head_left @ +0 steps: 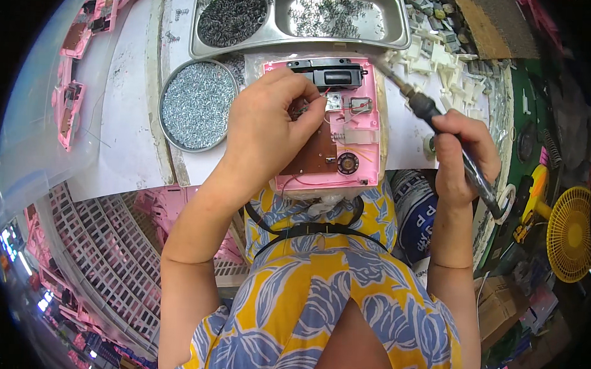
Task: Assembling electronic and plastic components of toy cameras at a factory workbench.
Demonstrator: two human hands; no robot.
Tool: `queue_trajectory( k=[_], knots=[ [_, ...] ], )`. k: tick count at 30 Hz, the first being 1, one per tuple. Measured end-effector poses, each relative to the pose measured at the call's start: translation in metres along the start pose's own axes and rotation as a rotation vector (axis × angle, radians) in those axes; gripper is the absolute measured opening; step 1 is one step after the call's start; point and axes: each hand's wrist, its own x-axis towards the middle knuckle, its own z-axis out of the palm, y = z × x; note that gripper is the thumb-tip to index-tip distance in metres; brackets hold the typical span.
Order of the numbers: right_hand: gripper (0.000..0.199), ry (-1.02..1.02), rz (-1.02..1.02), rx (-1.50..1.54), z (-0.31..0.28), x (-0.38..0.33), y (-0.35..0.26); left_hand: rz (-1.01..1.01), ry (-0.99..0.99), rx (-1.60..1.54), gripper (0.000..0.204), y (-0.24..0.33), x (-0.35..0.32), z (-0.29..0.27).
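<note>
A pink plastic housing (pixel 372 145) lies on the table in front of me, its inside facing up. It carries a brown circuit board (pixel 303 155), a black oblong part (pixel 338 77), a small round speaker (pixel 347 163) and thin red wires. My left hand (pixel 271 122) is over the housing's left side, thumb and fingers pinched together above the board; what they hold is hidden. In my right hand (pixel 466 151) is a soldering iron (pixel 425 109) with a black handle, gripped like a pen. Its metal tip points up and left, near the housing's upper right corner.
Left of the housing stands a round tin (pixel 162 115) of small silver screws. A steel tray (pixel 278 35) with dark small metal parts is behind. White plastic parts (pixel 452 76) pile up at the right. A yellow fan (pixel 569 234) stands far right; a slotted basket (pixel 105 243) sits lower left.
</note>
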Motion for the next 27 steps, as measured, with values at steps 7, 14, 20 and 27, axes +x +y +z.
queue_trajectory(
  k=[7, 14, 20, 27],
  knots=[
    [0.024, -0.234, -0.126, -0.091, -0.004, 0.010, -0.002, 0.061, 0.017, 0.031, 0.010, -0.005, 0.001, 0.004],
    [0.021, -0.265, -0.167, -0.136, 0.000, 0.011, -0.002, 0.092, 0.057, 0.047, 0.010, -0.010, 0.000, 0.005],
    [0.021, -0.280, -0.205, -0.155, 0.001, 0.013, -0.001, 0.087, 0.058, 0.049, 0.010, -0.010, -0.001, 0.006],
    [0.021, -0.306, -0.252, -0.162, 0.003, 0.017, 0.000, 0.069, 0.066, 0.053, 0.011, -0.009, -0.002, 0.006]
  ],
)
